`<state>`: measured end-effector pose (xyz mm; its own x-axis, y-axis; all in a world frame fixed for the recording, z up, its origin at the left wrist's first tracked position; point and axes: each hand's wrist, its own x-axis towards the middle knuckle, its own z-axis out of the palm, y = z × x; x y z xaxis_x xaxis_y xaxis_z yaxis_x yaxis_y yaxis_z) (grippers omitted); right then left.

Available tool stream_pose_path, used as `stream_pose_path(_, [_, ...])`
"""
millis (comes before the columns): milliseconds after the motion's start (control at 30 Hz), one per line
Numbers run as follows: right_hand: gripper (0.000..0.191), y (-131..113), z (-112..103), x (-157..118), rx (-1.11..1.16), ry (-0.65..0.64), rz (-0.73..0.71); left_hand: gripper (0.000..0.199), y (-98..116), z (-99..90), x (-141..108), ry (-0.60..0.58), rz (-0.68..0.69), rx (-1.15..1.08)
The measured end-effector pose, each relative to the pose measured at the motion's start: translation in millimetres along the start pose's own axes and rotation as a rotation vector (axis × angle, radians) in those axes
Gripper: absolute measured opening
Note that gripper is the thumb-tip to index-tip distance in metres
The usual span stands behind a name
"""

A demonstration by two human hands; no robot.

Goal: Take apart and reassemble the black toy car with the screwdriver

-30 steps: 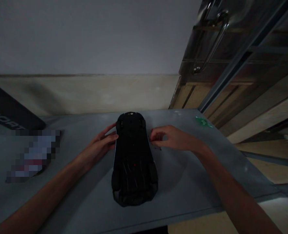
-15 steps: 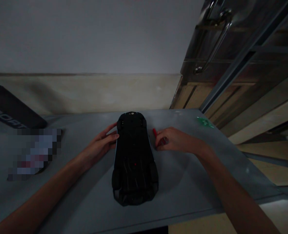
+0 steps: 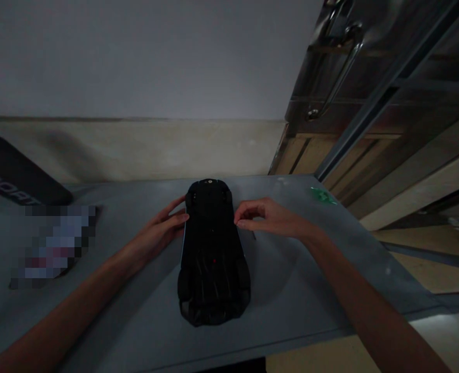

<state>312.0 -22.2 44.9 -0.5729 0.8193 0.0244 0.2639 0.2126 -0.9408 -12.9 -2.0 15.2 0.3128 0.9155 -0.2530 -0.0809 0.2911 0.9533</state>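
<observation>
A black toy car (image 3: 213,248) lies upside down on the grey table, its underside and wheels facing up. My left hand (image 3: 167,220) grips its left edge, thumb on the rim and fingers along the side. At the opposite edge, my right hand (image 3: 258,215) is closed in a pinch, fingertips touching or very near the car. What those fingertips hold, if anything, is hidden. A thin dark rod (image 3: 254,235) shows just below the right hand; the rest of it is covered.
A dark bottle with white lettering (image 3: 23,173) leans in at the left, above a blurred-out flat item (image 3: 54,246). A small green piece (image 3: 323,195) lies near the table's right edge. Behind stand a wall (image 3: 136,150) and a metal door handle (image 3: 340,77).
My right hand has moved left, up to the car's edge. The red stick beside it is no longer visible, and a thin rod now shows below the hand. My left hand stays in place.
</observation>
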Motion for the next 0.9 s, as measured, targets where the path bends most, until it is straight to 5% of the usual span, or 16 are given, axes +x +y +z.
stream_pose_path(900, [0.037, 6.6, 11.4, 7.8, 0.148, 0.026, 0.038, 0.081, -0.6, 0.3, 0.6, -0.009, 0.01, -0.013])
